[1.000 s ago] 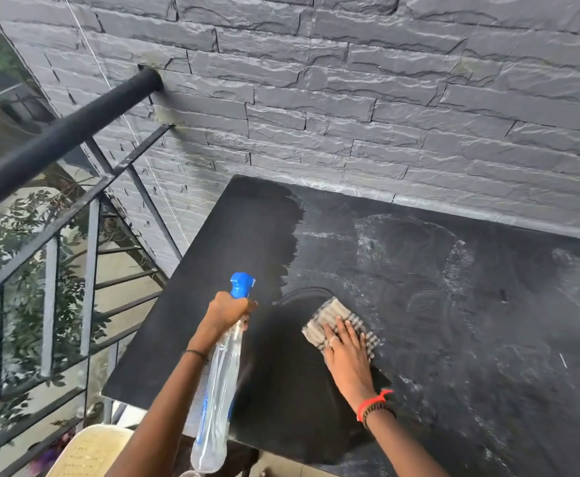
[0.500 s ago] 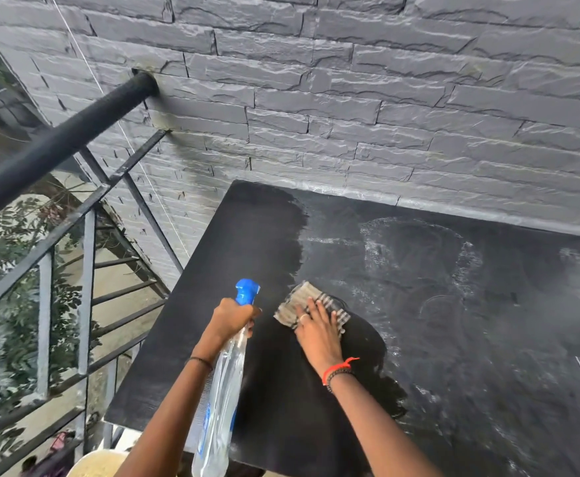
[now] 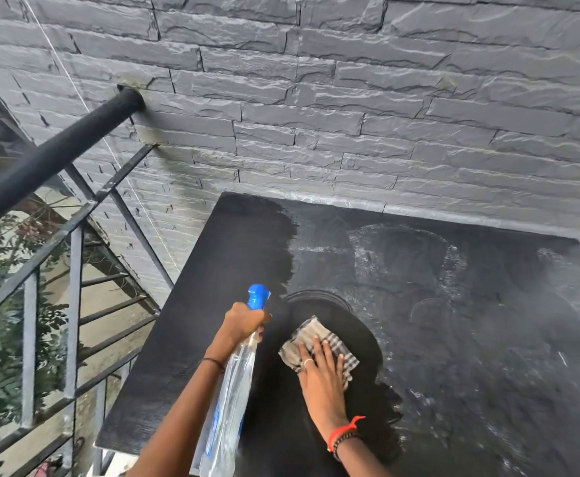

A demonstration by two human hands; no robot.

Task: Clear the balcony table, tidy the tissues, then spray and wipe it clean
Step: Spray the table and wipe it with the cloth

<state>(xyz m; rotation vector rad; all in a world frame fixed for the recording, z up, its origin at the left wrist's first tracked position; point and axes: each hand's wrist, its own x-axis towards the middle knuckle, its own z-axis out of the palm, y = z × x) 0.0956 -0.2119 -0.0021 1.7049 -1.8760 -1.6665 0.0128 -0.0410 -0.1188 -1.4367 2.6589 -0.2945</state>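
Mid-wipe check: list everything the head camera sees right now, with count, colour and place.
table: one, black, against the wall, whitish smears on its right part
cloth: one, beige-and-grey checked, on the table, front left
spray bottle: one, clear with blue head, over the table's left front
wall: one, grey stone, behind the table
railing: one, black metal, left
left hand: grips the spray bottle's neck
right hand: flat on the cloth

- The head view looks forward and steeply down from just above the table [image 3: 195, 356], close to it.
- It faces the brick wall [image 3: 350, 98]; the railing [image 3: 51, 156] lies left.
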